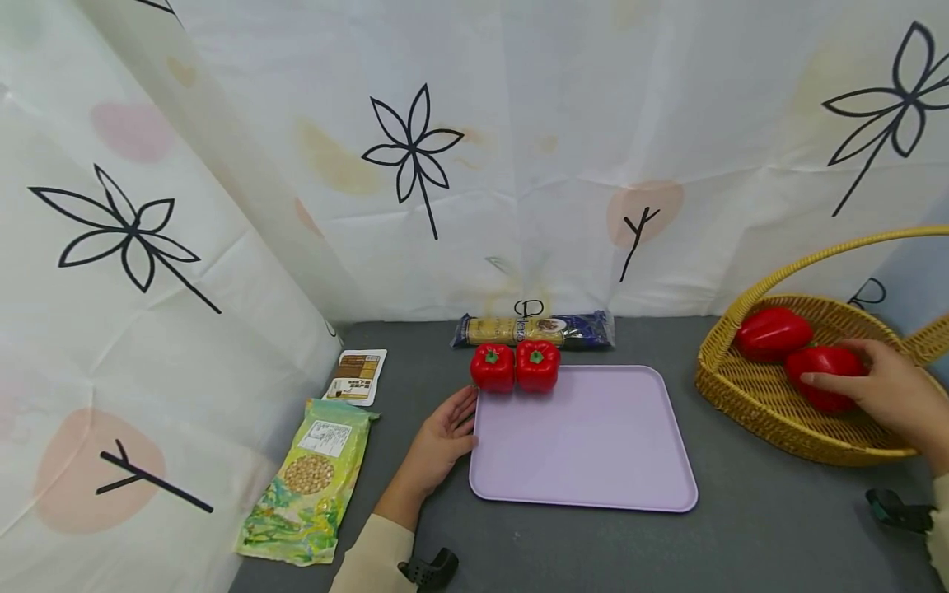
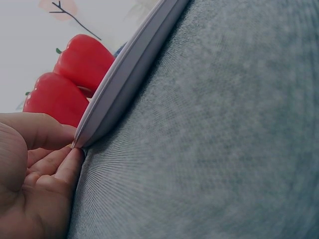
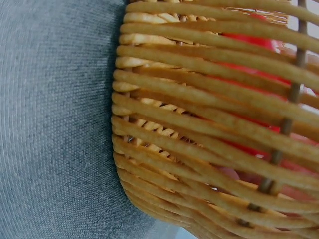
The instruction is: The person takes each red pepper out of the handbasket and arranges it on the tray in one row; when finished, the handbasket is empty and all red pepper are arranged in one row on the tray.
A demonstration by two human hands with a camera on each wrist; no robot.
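Two red bell peppers (image 1: 515, 367) stand side by side at the far left corner of a lilac tray (image 1: 586, 445). My left hand (image 1: 443, 430) rests beside the tray's left edge, fingers fairly straight and the tips touching its rim (image 2: 114, 82). Over in the yellow wicker basket (image 1: 771, 420), my right hand (image 1: 885, 383) grips a red bell pepper (image 1: 819, 371), thumb on the near side. Another red bell pepper (image 1: 773, 333) lies behind it in the basket. In the right wrist view the basket's woven wall (image 3: 199, 99) hides most of the right hand and the peppers.
A pasta packet (image 1: 534, 329) lies behind the tray, against the patterned curtain. To the left are a yellow-green bag (image 1: 307, 486) and a small white and brown pouch (image 1: 356, 376). The basket's tall handle (image 1: 823, 254) arches over it.
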